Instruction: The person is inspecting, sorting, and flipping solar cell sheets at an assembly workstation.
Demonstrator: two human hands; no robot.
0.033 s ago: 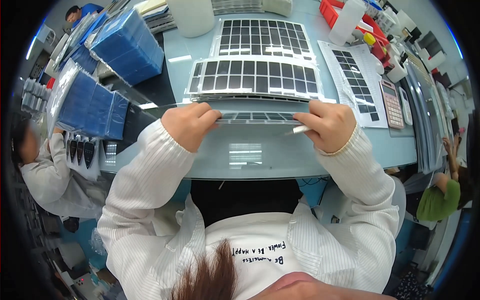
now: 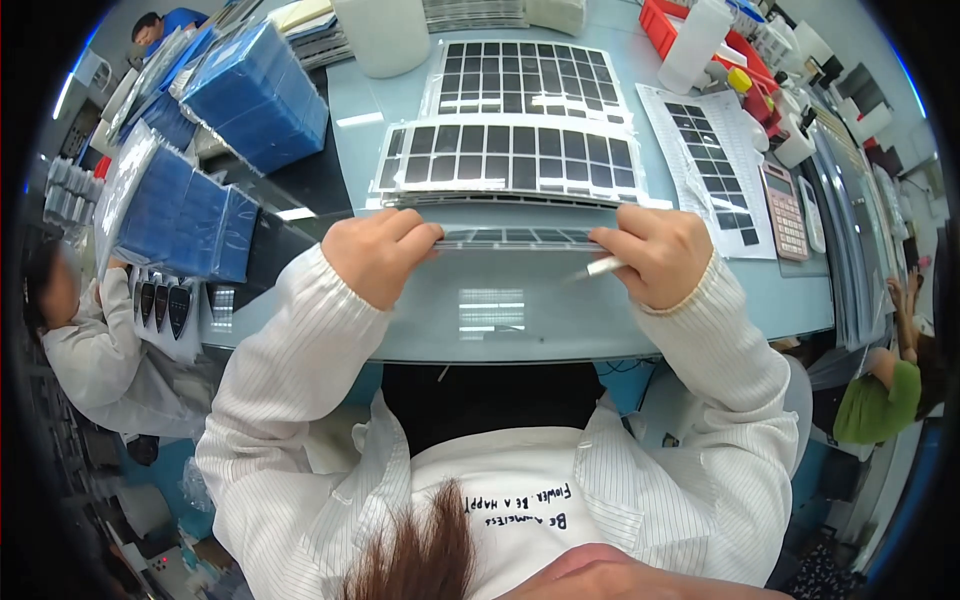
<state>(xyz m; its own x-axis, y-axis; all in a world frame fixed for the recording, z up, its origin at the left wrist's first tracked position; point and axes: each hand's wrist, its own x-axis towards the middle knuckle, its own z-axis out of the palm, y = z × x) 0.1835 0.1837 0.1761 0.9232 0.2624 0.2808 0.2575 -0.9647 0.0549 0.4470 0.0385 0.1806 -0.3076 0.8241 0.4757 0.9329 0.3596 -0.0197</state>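
My left hand (image 2: 377, 256) pinches the left end of a thin clear sheet with dark rectangles (image 2: 515, 238), seen nearly edge-on. At its right end, my right hand (image 2: 663, 256) grips the same sheet. A slim white pen-like tool (image 2: 604, 266) with a thin tip also sits in my right hand; its exact kind I cannot make out. Just beyond both hands lies a pile of similar sheets (image 2: 515, 158) with rows of black rectangles. Farther back is another such sheet (image 2: 528, 80). How many sheets I hold is hard to see.
Blue wrapped stacks (image 2: 255, 95) stand at the left on the glass-topped table (image 2: 590, 325). To the right are a paper sheet with black squares (image 2: 712, 170), a pink calculator (image 2: 784, 212), a white bottle (image 2: 696, 45) and a red bin (image 2: 662, 22). Other people sit at both sides.
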